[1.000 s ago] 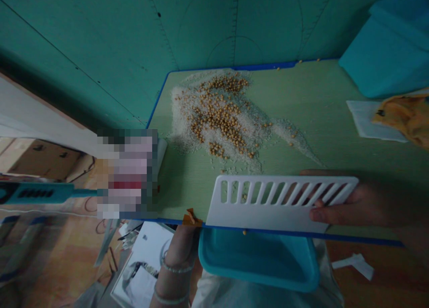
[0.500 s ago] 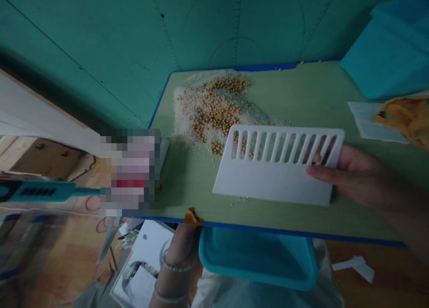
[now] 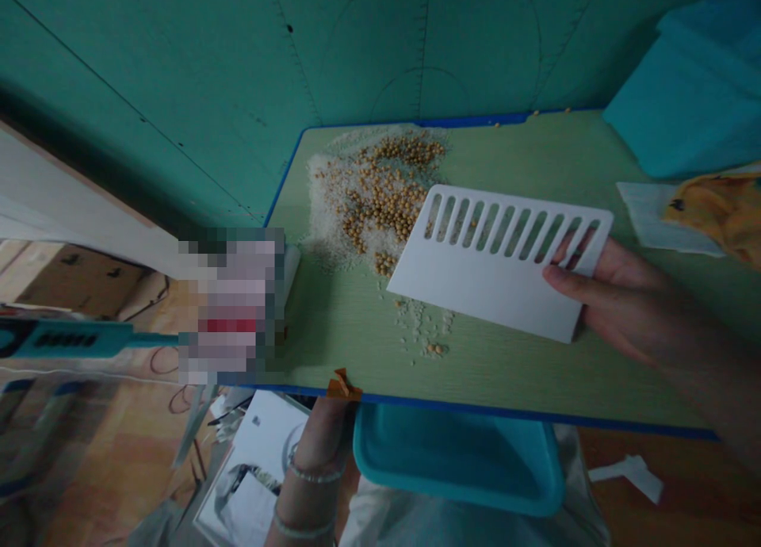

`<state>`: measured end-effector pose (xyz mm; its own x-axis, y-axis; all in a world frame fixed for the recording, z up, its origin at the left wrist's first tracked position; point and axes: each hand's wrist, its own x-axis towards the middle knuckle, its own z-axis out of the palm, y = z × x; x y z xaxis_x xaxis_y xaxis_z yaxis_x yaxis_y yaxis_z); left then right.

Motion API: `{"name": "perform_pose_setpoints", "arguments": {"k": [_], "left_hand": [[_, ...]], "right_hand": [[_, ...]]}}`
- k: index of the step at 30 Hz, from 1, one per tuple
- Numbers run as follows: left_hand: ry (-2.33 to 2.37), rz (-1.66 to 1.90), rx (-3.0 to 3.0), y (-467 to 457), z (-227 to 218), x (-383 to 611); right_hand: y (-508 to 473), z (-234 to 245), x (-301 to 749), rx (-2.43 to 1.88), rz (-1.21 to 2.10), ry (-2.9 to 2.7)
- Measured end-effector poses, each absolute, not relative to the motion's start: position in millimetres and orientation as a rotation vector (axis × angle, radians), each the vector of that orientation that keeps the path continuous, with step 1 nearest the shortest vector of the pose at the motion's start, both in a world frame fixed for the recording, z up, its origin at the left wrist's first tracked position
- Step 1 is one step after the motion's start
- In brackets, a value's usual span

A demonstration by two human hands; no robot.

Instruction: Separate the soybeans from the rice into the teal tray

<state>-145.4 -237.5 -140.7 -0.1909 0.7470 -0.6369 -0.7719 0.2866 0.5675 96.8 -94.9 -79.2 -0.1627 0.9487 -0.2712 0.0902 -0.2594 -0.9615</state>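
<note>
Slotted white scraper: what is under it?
Slots in the scraper show green table and fingers of the right hand. Rice and beans meet its left corner; anything beneath the solid part is covered.

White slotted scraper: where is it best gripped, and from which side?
Pinch the scraper at its right end, coming from the right, as the right hand does: thumb on the front, fingers behind the slots. The plate is thin and flat, so a pinch across its faces suits it, and the solid lower edge is left free near the beans.
</note>
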Motion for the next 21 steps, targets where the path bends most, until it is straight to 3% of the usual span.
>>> {"name": "perform_pose_setpoints", "arguments": {"k": [21], "left_hand": [[1.12, 1.357, 0.015, -239.4, -138.5, -150.7]], "right_hand": [[-101.5, -77.4, 90.5, -1.247, 1.615, -1.373]]}}
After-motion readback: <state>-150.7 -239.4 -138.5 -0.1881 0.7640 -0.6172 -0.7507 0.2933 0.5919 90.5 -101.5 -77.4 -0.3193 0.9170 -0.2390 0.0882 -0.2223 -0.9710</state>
